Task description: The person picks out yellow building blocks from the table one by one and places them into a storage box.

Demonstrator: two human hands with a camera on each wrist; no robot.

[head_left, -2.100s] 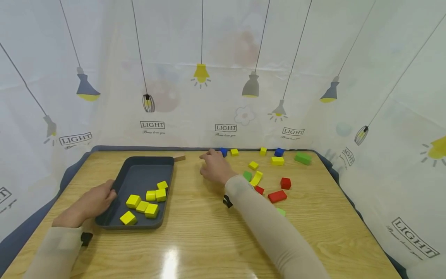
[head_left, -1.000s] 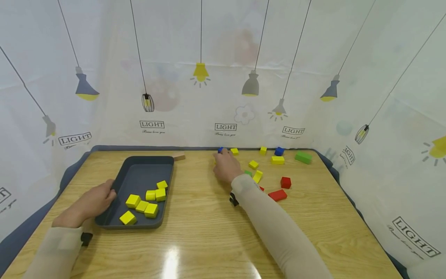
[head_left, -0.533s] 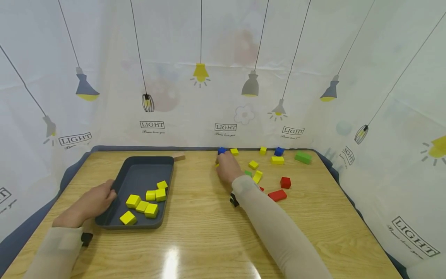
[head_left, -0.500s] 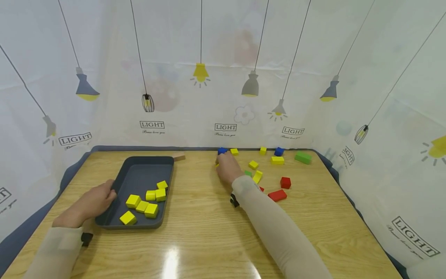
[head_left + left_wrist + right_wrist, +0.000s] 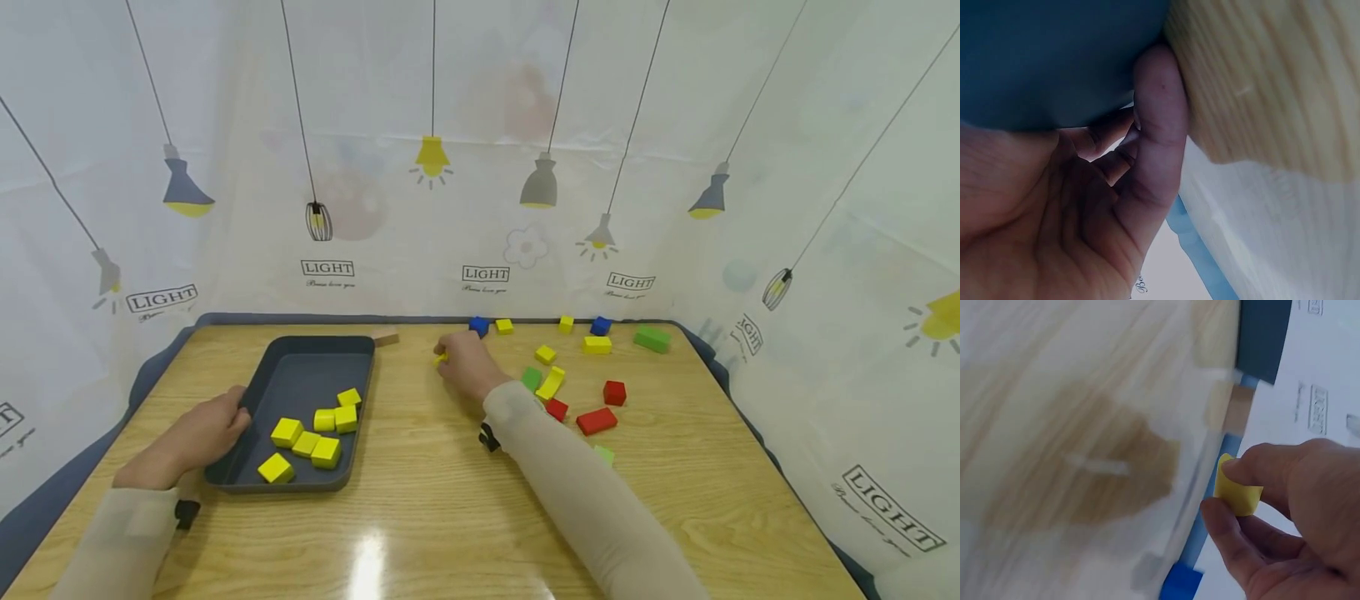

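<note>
My left hand (image 5: 206, 429) grips the left rim of a dark grey tray (image 5: 300, 343); in the left wrist view a finger (image 5: 1160, 106) lies along the tray's underside (image 5: 1060, 62). Several yellow blocks (image 5: 287, 432) lie in the near half of the tray. Between thumb and fingers, my right hand (image 5: 468, 365) pinches a yellow block (image 5: 1238, 492) with a rounded edge. This hand is over the far middle of the table, right of the tray. Just behind it sits a blue block (image 5: 478, 326), with a small yellow block (image 5: 504, 327) beside it.
Right of my hand lie more yellow blocks (image 5: 597, 345), red blocks (image 5: 597, 421), green blocks (image 5: 652, 339) and another blue block (image 5: 601, 326). A wooden piece (image 5: 386, 337) lies at the tray's far right corner. A printed curtain (image 5: 480, 208) surrounds the table.
My right hand went rightward to a yellow block near the blue one, took hold of it, and has come back left with it. The left hand and tray have stayed put.
</note>
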